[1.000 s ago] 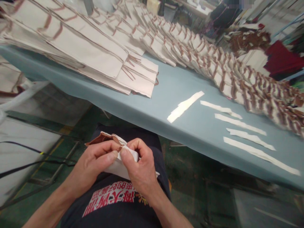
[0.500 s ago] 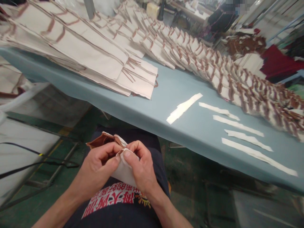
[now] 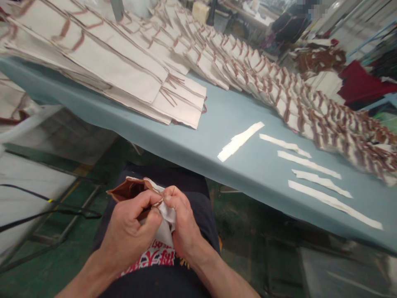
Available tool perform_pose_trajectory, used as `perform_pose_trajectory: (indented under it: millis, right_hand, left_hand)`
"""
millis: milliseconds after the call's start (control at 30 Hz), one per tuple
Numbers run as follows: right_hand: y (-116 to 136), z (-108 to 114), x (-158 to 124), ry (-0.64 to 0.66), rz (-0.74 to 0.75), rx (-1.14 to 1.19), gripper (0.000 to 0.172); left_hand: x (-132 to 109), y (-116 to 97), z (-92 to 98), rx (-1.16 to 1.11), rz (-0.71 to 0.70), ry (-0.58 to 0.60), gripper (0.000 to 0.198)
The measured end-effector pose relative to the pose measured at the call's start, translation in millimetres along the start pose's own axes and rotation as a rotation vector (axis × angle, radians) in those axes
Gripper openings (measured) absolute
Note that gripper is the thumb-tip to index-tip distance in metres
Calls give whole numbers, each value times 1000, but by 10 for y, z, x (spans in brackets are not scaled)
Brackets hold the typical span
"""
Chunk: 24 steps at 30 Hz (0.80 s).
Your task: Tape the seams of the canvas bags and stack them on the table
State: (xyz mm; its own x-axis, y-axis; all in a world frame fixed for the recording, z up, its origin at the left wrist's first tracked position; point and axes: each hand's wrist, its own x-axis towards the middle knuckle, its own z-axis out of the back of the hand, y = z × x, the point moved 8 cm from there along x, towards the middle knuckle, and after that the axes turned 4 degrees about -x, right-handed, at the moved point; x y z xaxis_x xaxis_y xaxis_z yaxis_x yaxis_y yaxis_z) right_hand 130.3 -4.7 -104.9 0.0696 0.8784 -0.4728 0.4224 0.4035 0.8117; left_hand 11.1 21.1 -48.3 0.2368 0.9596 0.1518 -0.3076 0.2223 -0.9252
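Observation:
Over my lap, both hands hold a small cream fabric bag (image 3: 163, 235) with a brown lining that shows at its gaping end. My left hand (image 3: 133, 223) pinches the bag's edge between thumb and fingers. Right beside it, my right hand (image 3: 182, 219) is closed on the same edge, the fingertips of the two hands almost touching. White cloth bunches between the hands. The exact spot they pinch is partly hidden by the fingers.
A blue-covered table (image 3: 214, 124) runs diagonally ahead. On it lie stacked cream pieces with brown trim (image 3: 124, 70), a long overlapping row of similar pieces (image 3: 248, 62), a pile of white strips (image 3: 240, 141) and several separate strips (image 3: 335, 203). A metal-framed stand (image 3: 65, 223) is at left.
My hands have shifted slightly, and the bag's brown-lined opening now gapes wider toward the left. My right thumb has moved up, and the white cloth below it looks more crumpled.

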Motion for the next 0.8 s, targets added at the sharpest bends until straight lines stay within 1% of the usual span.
perform_pose_trajectory:
  millis: [67, 133, 267, 333, 400, 500, 633, 700, 800]
  right_hand:
    - [-49, -12, 10, -5, -31, 33, 29]
    - [-70, -6, 22, -1, -32, 14, 32]
    - [-20, 52, 99, 18, 70, -159, 39]
    - [6, 74, 161, 41, 98, -215, 42]
    - [29, 83, 218, 76, 94, -234, 46]
    - [138, 96, 248, 121, 132, -266, 53]
    - [393, 151, 185, 172, 258, -292, 58]
    - [569, 185, 133, 195, 351, -326, 53]
    - [887, 216, 52, 196, 503, -461, 42]
  left_hand:
    - [24, 10, -14, -29, 29, -9, 25]
    - [58, 65, -43, -81, 108, 22, 24]
    - [104, 180, -100, -165, 286, 115, 20]
    - [110, 196, -131, -181, 332, 166, 19]
    - [122, 168, -162, -191, 326, 222, 19]
    - [189, 74, -155, -198, 260, 279, 20]
    - [374, -51, -27, -200, 216, 307, 24]
    - [474, -137, 53, -186, 190, 318, 26]
    - [583, -298, 117, -152, 133, 353, 26]
